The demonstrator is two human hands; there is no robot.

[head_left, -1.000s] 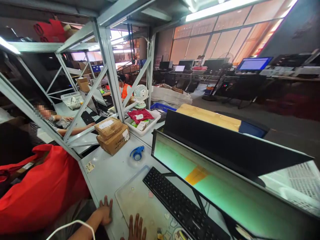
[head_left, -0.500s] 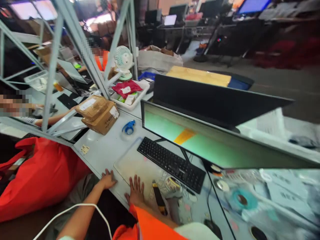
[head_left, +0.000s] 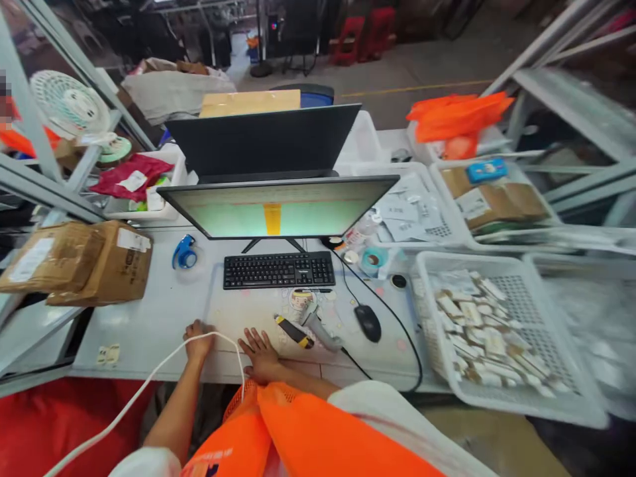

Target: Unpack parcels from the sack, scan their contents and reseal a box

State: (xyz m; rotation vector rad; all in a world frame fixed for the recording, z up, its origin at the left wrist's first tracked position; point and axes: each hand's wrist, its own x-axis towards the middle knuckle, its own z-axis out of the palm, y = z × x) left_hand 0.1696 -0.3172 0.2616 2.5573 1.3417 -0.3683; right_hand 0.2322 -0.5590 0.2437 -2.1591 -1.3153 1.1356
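Head view. Both hands are down at the front of the desk point(head_left: 163, 324).

Left hand point(head_left: 199, 339): at the desk edge, by the left side of the desk mat point(head_left: 223, 311). Fingers fairly close together, resting on the surface. White cable point(head_left: 144, 387) crosses in front of it from where I stand; can't tell if they touch.

Right hand point(head_left: 261, 354): palm down on the mat's front part, fingers spread wide, gripping nothing.

Nearest item to it is the yellow-and-black utility knife point(head_left: 294, 331), lying slantwise on the mat, just right of the right hand and apart from the fingers. Grey handheld scanner point(head_left: 318, 328) lies right beside the knife; can't tell if those two touch.

Black keyboard point(head_left: 279, 271) sits behind them along the mat's back, under the lit monitor point(head_left: 233, 215). Black mouse point(head_left: 368, 323) is right of the scanner.

Left side of desk: blue tape dispenser point(head_left: 185, 253), then two cardboard boxes farther left. Right side: teal tape roll point(head_left: 373, 258) near the monitor's right end, and a white basket point(head_left: 430, 318) partly filled with small white-and-brown packets point(head_left: 481, 338).
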